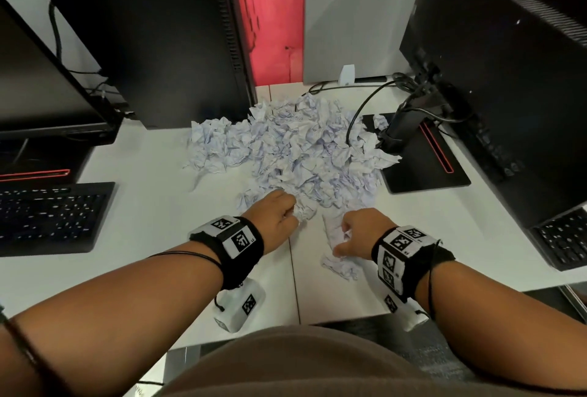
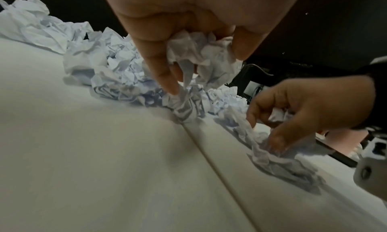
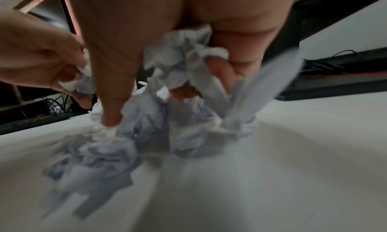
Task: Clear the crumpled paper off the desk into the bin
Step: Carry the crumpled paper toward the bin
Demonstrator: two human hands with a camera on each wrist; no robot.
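At the far left of the white desk [image 1: 152, 193] lay a black keyboard [image 1: 47, 215] below a dark monitor [image 1: 41, 91], with a black computer tower [image 1: 152, 40] standing behind them. Next came the pile of crumpled paper [image 1: 286, 148], spread across the middle of the desk from beside the tower to the monitor stand [image 1: 422, 155] on the right (a few balls had lodged against the stand's foot, one on it).

The left hand [image 1: 273, 209] sat at the near edge of the pile, its fingers curled round a crumpled ball [image 2: 201, 57]; the left wrist view showed the ball pressed between thumb and fingers while the thumb tip touched another ball on the desk. Just beside it, the right hand [image 1: 362, 231] gripped a paper wad [image 3: 180, 57] in its curled fingers, with its thumb [image 3: 113, 103] pressing down on loose crumpled sheets [image 1: 340, 264] that lay apart from the main pile, near the desk's front edge. The right wrist view was blurred.

At the far right stood a second monitor [image 1: 495, 63], a black cable [image 1: 365, 107] looping from it over the pile, and another keyboard [image 1: 565, 237].
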